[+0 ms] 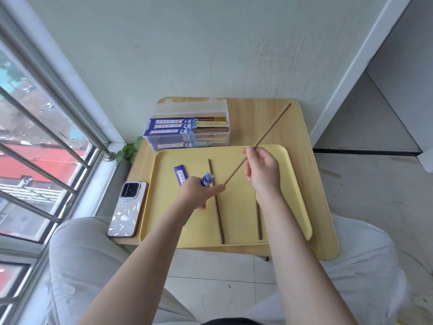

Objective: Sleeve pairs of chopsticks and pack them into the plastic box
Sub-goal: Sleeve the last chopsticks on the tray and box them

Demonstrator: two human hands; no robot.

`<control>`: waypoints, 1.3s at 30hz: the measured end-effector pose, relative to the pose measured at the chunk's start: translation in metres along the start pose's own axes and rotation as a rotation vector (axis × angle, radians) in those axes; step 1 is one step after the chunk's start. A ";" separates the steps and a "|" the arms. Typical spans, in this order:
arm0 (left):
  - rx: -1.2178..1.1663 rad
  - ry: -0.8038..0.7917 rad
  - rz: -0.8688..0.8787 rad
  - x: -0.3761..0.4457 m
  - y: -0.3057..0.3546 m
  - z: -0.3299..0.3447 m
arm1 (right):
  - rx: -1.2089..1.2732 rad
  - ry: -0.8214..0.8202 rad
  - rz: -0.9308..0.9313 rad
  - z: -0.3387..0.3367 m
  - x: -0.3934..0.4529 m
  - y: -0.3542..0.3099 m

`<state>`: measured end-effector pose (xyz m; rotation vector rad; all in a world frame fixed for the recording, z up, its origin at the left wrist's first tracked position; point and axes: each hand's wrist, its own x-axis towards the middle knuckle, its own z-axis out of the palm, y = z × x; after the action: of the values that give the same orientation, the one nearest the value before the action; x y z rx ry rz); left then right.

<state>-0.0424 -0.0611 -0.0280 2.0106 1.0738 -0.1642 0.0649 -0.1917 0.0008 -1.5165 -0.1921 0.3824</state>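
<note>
My right hand (262, 171) pinches a long brown chopstick (271, 129) that slants from the table's far right corner down to my left hand. My left hand (199, 192) grips a blue paper sleeve (207, 179), and the chopstick's lower tip meets its outstretched forefinger. Another blue sleeve (180, 175) lies flat on the yellow tray (295, 184). Two more brown chopsticks lie on the tray: one (216, 205) under my left hand, one (258, 219) partly hidden beneath my right wrist. The clear plastic box (187, 127) behind the tray holds several sleeved pairs, its lid open.
A phone (127, 208) in a patterned case lies on the wooden table (323, 231) left of the tray. A window with metal bars runs along the left. A small green plant (130, 150) sits at the sill. My knees are under the table's near edge.
</note>
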 end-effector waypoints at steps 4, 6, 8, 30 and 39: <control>0.247 -0.028 0.030 0.000 -0.005 -0.002 | -0.029 0.062 -0.028 0.002 -0.001 -0.008; 0.301 -0.040 0.037 0.000 -0.008 -0.002 | -0.022 0.063 -0.026 0.002 -0.001 -0.009; 0.310 -0.039 0.043 -0.001 -0.010 0.000 | -0.016 0.051 -0.016 0.003 -0.002 -0.007; -0.728 0.062 0.027 0.000 -0.022 -0.003 | -1.318 -0.539 -0.122 0.051 -0.037 0.053; -0.663 0.140 0.015 0.009 -0.032 -0.010 | -0.701 -0.281 0.020 0.013 -0.009 0.030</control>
<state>-0.0627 -0.0392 -0.0448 1.4416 1.0264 0.3109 0.0477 -0.1824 -0.0268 -2.1487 -0.5779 0.5807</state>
